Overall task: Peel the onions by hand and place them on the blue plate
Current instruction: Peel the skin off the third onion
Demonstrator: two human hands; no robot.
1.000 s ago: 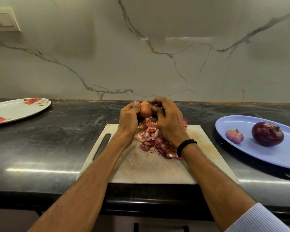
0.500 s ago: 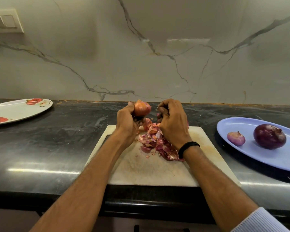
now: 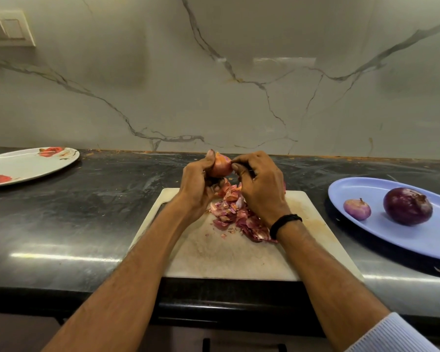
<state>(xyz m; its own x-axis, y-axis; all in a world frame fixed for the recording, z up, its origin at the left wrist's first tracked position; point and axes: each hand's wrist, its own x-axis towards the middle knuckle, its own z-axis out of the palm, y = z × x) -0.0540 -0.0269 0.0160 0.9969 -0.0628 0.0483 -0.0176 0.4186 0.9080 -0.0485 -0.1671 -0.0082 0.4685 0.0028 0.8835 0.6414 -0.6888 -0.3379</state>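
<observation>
Head view, near to far, all placed off the cutting board (image 3: 226, 257). One ribbed pale sleeve (image 3: 396, 336) shows at the bottom right corner, on the right arm. Two bare forearms reach forward over the front edge of the dark bench (image 3: 87, 224). One white cutting board lies flat on the bench, centre, with its near edge at the bench front. One loose pile of reddish onion peels (image 3: 236, 214) sits on the far half of the board, partly under the right wrist. One black wristband (image 3: 285, 223) is on the right wrist, above the peels.

Two hands are raised over the far edge of the board. The left hand (image 3: 196, 184) grips one onion (image 3: 221, 166), fingers curled under it and thumb up along its left side. The right hand (image 3: 261, 184) has curled fingers, and its fingertips pinch at the right side of the same onion. That onion is orange-pink with its skin on, held in the air above the board's far edge, clear of the peels.

Right of the board and apart from it is one blue plate (image 3: 404, 240) on the bench, cut off by the frame edge. Two onions lie on it: one small pale purple onion (image 3: 357, 209) on the side nearer the board, one large dark purple onion (image 3: 407, 206) just beyond it, apart. Onion count is three.

Far left of the board, well apart, is one white plate with red flowers (image 3: 28, 163), partly out of frame. Plate count is two.

Behind the board is a marble-veined wall (image 3: 239, 72), with one switch panel (image 3: 8, 29) top left.
</observation>
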